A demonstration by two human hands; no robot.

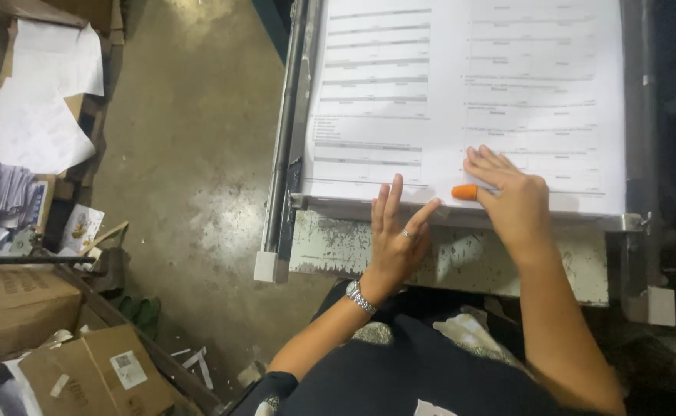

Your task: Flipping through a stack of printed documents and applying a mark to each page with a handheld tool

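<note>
A single head-worn camera looked almost straight down from above the person's chest, close to the near edge of the worktop. It faced forward over a stack of printed sheets filling the upper frame, with concrete floor visible to the left. No second view existed.

A worn metal machine table — stacked printed sheets lie flat on it.

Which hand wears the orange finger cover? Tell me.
The right hand: an orange cover sits on its thumb, on the printed sheets. The left hand wears a ring.
</note>
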